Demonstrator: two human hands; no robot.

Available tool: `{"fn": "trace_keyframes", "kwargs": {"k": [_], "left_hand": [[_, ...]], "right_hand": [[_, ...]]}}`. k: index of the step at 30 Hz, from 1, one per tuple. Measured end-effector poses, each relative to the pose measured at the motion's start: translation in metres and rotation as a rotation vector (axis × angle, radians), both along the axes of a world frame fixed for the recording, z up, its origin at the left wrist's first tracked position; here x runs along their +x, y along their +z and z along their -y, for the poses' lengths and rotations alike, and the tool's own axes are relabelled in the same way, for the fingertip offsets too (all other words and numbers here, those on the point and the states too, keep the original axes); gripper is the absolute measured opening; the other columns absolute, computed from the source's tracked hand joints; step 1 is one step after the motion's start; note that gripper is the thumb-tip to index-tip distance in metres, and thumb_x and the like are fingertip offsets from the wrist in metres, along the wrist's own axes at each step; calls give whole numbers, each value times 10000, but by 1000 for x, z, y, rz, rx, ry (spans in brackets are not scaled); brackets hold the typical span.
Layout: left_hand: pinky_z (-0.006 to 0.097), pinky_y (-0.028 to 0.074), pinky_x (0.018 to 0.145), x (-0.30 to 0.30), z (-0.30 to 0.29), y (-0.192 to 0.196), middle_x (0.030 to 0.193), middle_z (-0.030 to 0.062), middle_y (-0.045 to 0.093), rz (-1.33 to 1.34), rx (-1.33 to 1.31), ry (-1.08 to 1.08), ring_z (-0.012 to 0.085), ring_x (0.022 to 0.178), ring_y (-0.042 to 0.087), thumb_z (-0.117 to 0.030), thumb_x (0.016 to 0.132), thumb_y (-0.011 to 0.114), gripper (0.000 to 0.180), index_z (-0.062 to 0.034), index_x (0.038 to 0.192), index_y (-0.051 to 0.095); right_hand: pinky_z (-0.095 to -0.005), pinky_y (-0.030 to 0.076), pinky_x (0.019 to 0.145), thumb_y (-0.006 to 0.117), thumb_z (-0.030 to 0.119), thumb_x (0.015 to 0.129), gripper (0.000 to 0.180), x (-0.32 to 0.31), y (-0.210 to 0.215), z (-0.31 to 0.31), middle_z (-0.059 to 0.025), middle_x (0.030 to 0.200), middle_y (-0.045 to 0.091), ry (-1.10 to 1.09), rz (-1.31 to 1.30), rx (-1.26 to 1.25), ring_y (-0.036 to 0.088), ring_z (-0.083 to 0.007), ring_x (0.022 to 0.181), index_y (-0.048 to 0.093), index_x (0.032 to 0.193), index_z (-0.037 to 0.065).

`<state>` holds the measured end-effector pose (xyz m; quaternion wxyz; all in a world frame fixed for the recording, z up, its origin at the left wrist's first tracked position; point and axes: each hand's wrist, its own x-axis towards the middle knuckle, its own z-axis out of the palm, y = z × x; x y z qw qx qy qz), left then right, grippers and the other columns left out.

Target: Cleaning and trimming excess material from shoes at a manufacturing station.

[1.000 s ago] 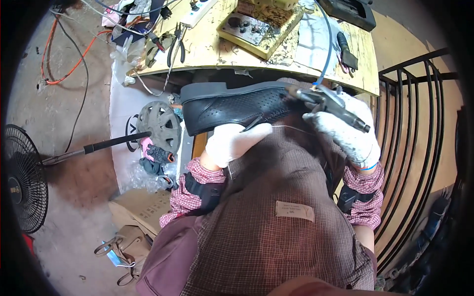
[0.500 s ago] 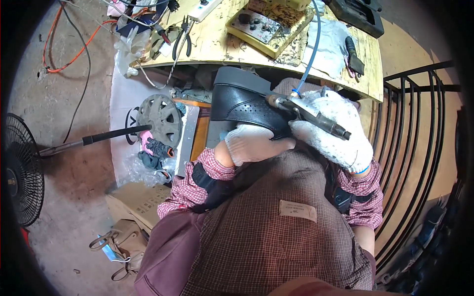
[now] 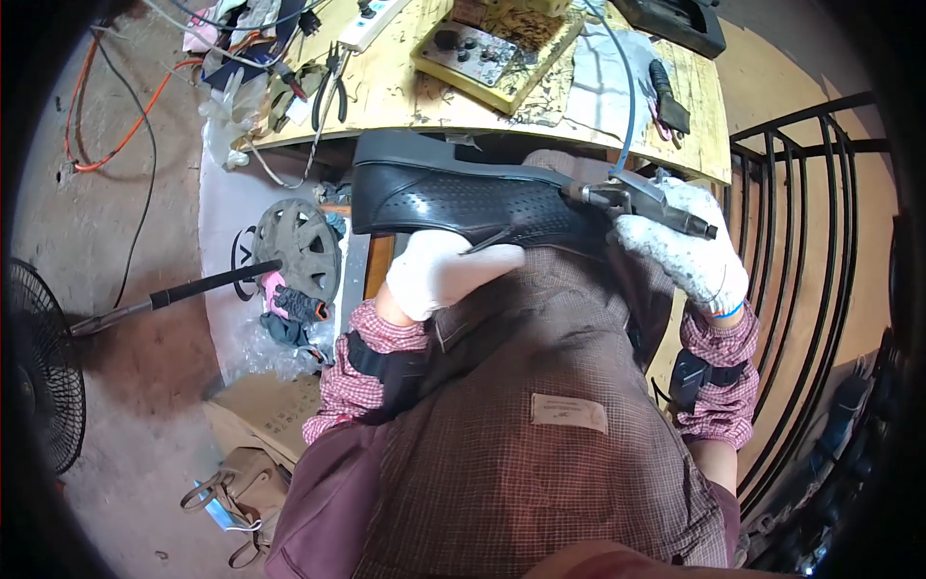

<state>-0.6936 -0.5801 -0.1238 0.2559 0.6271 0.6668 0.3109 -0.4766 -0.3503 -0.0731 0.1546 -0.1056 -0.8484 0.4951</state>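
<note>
A black perforated shoe (image 3: 463,198) lies on its side across my lap, sole toward the workbench. My left hand (image 3: 439,275), in a white glove, grips the shoe from underneath near its opening. My right hand (image 3: 685,253), in a speckled knit glove, holds a metal air tool (image 3: 641,198) with a blue hose (image 3: 625,92) rising from it. The tool's tip touches the heel end of the shoe. A checked apron covers my lap.
A wooden workbench (image 3: 405,96) in front carries pliers (image 3: 333,82), a yellow box (image 3: 497,53) and cables. A wheel cover (image 3: 294,246) and black-handled rod (image 3: 164,299) lie on the floor at left, beside a fan (image 3: 39,376). A black metal railing (image 3: 820,241) stands at right.
The shoe has turned and now stretches lengthwise to the left. My right hand with the air tool shifted to the shoe's right end.
</note>
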Motion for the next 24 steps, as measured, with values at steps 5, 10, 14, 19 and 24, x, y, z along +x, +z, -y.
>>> {"fn": "trace_keyframes", "kwargs": {"k": [5,10,14,19,24], "left_hand": [[321,452,502,-3,-5,5,651,109,624,-34,191,134,229,534,601,-151,822,737,233,-173,1052,770],[264,482,635,-11,-5,8,807,46,721,800,-106,561,100,662,618,-148,821,768,212,-35,1001,759],[276,501,714,-22,1,-3,903,42,711,1086,30,751,115,773,628,-107,782,763,230,2,983,740],[437,455,1064,-37,-1,-14,1338,218,592,1622,307,715,331,1214,596,-322,952,584,547,58,1341,532],[402,457,1049,0,-19,-33,1254,177,634,1933,608,574,229,1144,613,-444,989,555,571,-11,1360,531]], "right_hand": [[-236,461,654,790,203,823,335,15,-18,-8,-16,861,690,-154,118,-378,587,-78,730,704,1053,-25],[-233,480,643,783,212,824,327,21,-18,-8,-51,868,706,-281,110,-721,614,-97,709,704,1036,-24],[-238,498,646,761,225,838,307,28,-28,-12,-78,868,721,-332,110,-733,639,-119,697,702,1014,-19],[-262,517,679,739,168,866,254,3,-24,-20,-52,893,725,-253,113,-473,644,-108,755,711,1046,-9],[-259,505,709,767,91,853,221,-40,-46,-22,-20,921,725,-277,-144,106,630,-92,798,726,1050,-2]]}}
